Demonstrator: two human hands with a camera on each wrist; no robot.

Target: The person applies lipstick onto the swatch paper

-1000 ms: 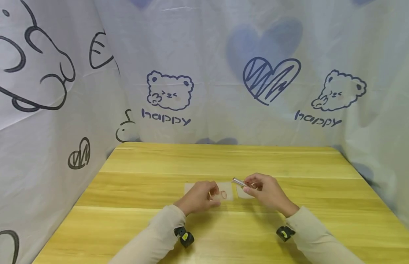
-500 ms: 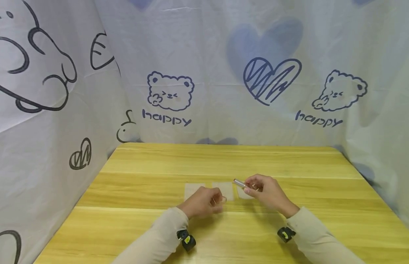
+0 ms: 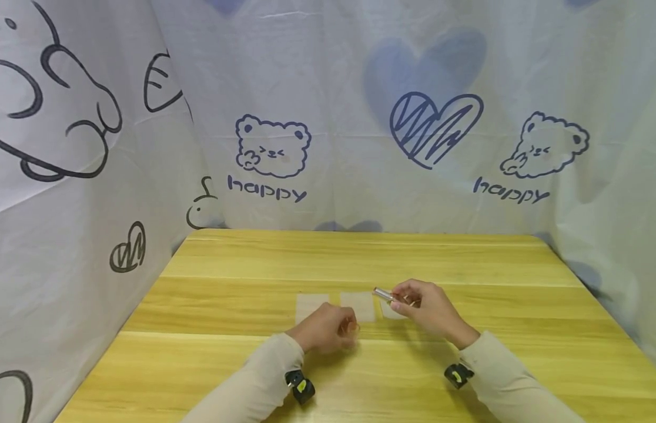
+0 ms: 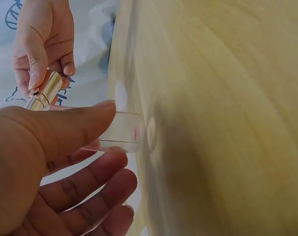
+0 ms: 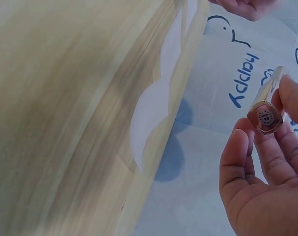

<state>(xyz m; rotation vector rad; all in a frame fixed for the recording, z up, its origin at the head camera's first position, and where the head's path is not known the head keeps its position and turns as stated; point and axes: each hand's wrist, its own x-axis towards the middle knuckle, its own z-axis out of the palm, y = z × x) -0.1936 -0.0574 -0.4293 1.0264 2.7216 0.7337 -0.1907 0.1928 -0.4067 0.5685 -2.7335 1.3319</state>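
- I see the left hand pinching a clear cap
- My right hand view shows it pinching a shiny tube
- Papers lie near both

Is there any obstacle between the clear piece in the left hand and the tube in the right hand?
Nothing visible stands between them. In the head view, only a gap separates the clear piece in the left hand from the tube in the right hand; the pale squares lie below, on the table.
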